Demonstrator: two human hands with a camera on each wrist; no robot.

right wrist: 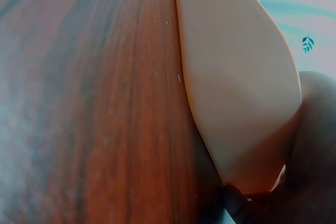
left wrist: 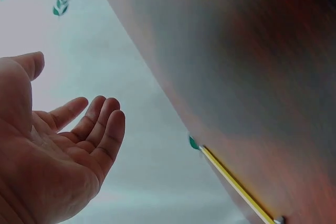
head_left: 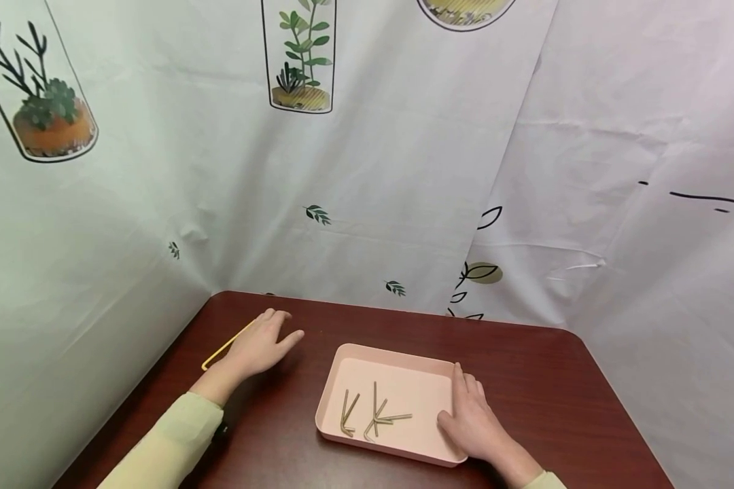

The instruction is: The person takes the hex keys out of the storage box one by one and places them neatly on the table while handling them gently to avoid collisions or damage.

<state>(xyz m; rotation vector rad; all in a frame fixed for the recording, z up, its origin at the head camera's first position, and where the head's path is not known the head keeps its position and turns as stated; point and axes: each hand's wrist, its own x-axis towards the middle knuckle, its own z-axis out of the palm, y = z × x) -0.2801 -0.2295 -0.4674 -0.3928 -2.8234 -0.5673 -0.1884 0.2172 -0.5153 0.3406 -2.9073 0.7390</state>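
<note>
My left hand (head_left: 258, 345) hovers above the table's left side with its thumb spread and fingers loosely extended, holding nothing. Beside it lies a yellow L-shaped hex key (head_left: 223, 350), partly hidden by the hand in the head view. The left wrist view shows the relaxed fingers apart from the yellow hex key (left wrist: 233, 180). A shallow pink tray (head_left: 422, 401) holds several brass-coloured L-shaped hex keys (head_left: 375, 399), gathered in its left half. My right hand (head_left: 476, 422) grips the tray's right side, thumb over the rim and fingers along the outer wall (right wrist: 236, 66).
The dark red-brown wooden table (head_left: 550, 394) has rounded far corners. White cloth (head_left: 367, 204) printed with plants and leaves hangs behind it and along both sides.
</note>
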